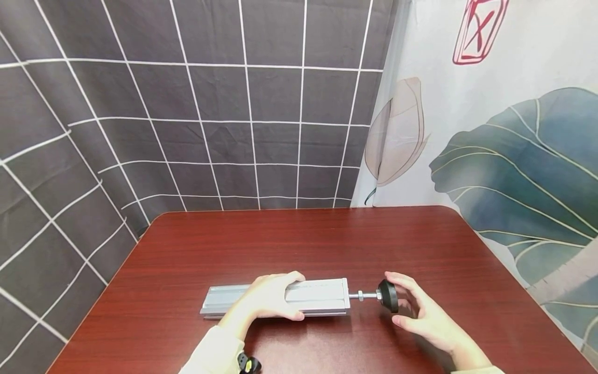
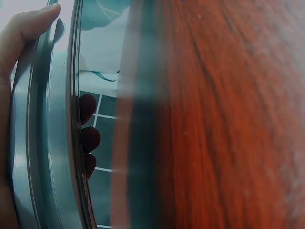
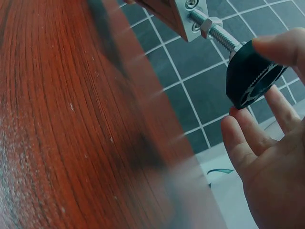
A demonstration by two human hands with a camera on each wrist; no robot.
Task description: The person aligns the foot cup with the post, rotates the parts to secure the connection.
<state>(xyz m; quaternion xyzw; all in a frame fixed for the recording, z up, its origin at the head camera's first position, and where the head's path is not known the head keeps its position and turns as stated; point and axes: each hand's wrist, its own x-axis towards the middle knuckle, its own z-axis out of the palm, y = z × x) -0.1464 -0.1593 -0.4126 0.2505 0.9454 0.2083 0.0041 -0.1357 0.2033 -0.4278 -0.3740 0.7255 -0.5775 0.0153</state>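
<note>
We see a long silvery, grooved metal bar (image 1: 324, 296) lying crosswise over the middle of the counter (image 1: 299, 239), a threaded rod (image 3: 223, 38) with a nut (image 3: 211, 27) running from its right end to a round black foot (image 1: 388, 296). Our left hand (image 1: 270, 297) grips the bar, thumb and fingers on opposite long edges; our right hand (image 1: 427, 314), palm hollow, pinches the foot's rim.
</note>
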